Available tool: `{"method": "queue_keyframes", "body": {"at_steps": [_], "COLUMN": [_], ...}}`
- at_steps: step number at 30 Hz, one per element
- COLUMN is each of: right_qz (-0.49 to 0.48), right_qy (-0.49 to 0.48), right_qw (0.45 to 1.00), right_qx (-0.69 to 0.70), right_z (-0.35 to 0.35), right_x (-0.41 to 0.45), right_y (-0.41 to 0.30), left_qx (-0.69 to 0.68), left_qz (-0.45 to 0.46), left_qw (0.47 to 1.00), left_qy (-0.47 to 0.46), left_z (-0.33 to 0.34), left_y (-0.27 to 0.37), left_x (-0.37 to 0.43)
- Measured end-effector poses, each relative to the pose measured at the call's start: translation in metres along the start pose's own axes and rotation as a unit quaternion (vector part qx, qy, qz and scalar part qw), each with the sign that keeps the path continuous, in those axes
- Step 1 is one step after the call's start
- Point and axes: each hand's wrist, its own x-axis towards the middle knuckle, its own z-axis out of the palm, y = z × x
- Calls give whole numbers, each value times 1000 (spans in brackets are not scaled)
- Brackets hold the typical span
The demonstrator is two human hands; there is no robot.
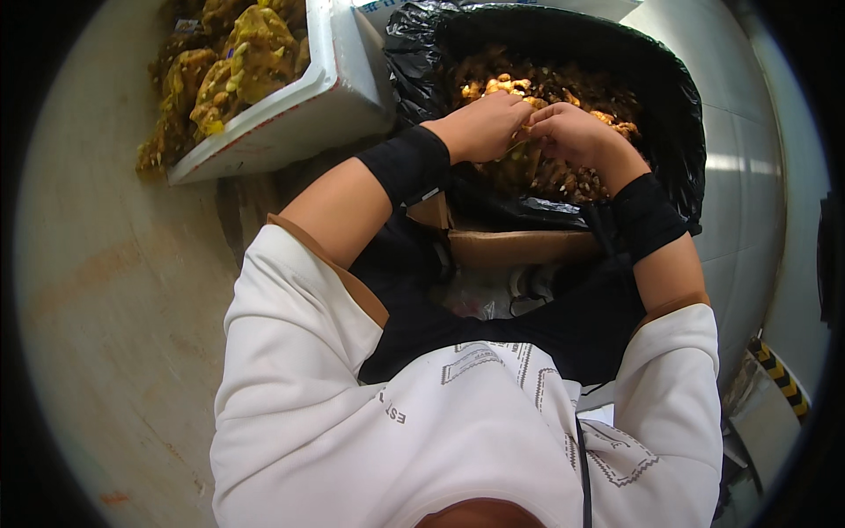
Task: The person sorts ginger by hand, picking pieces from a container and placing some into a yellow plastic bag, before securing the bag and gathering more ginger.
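Both hands meet over a cardboard box lined with a black plastic bag. My left hand and my right hand pinch the thin yellowish top of what looks like a net bag, which hangs below the fingers. The fingertips nearly touch, and the hands partly hide the bag. Around and under it lie many brown, knobbly pieces that look like ginger, mixed with small pale bits. Sunlight falls on some of them near the fingers.
At upper left, a white foam box holds several yellow net bags of similar brown pieces, some spilling past its rim. Another pale foam box edge shows behind the black liner. A black-and-yellow striped edge stands at lower right.
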Motion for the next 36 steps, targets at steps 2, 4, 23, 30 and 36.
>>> {"method": "queue_keyframes", "body": {"at_steps": [2, 4, 23, 30, 36], "right_qz": [25, 20, -337, -287, -266], "right_qy": [11, -3, 172, 200, 189], "right_qw": [999, 997, 826, 877, 894], "right_qx": [-25, -68, -419, -328, -306], "right_z": [-1, 0, 22, 20, 11], "right_x": [1, 2, 1, 9, 18], "right_y": [-2, -5, 15, 21, 26], "left_qx": [23, 50, -25, -100, -122], "left_qz": [-33, -93, -146, -142, -186], "left_qw": [999, 988, 982, 969, 952], "left_qy": [-37, -110, 119, 179, 208], "left_z": [-3, -9, 4, 0, 4], "left_y": [6, 13, 8, 15, 12], "left_x": [2, 7, -8, -10, -8]}}
